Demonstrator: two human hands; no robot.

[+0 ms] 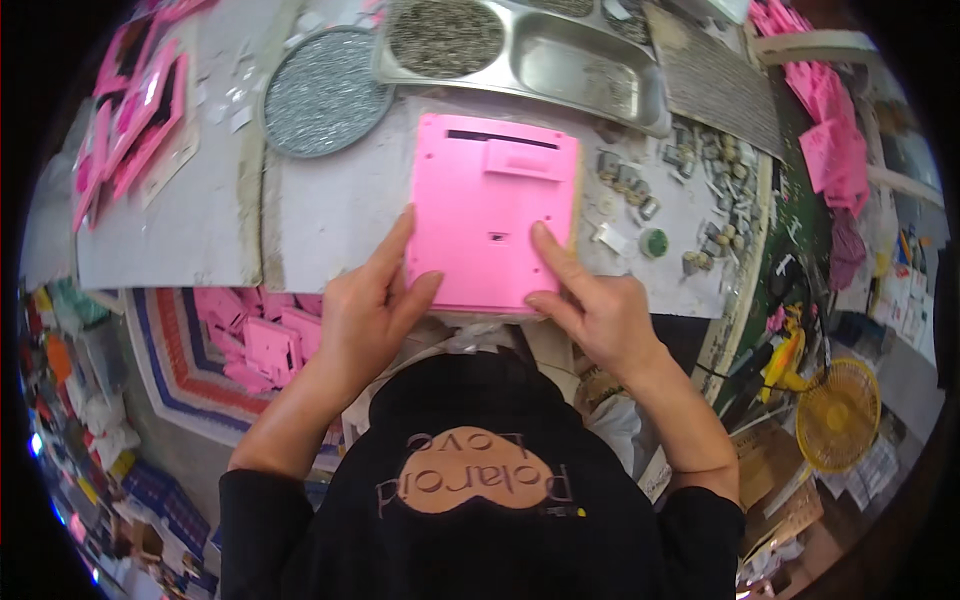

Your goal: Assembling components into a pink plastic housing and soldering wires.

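A flat, rectangular pink plastic casing (470, 210) lies at the table's near edge, in front of my body. It has a dark slot along its far end, a raised block beside the slot and several small holes. My left hand (370, 310) grips its left edge near the lower corner, thumb on the near edge. On the other side my right hand (600, 310) holds the right edge, with its thumb and a finger over the casing's face. Whatever is under the casing is hidden, apart from a yellowish strip along its right side.
Beyond the casing stand a round tray (265, 108) of small silvery pieces and a metal compartment tray (580, 85). Small metal parts (628, 182) and a green round piece (653, 243) lie to the right. More pink casings (140, 130) are far left; others fill a striped bag (175, 370) below.
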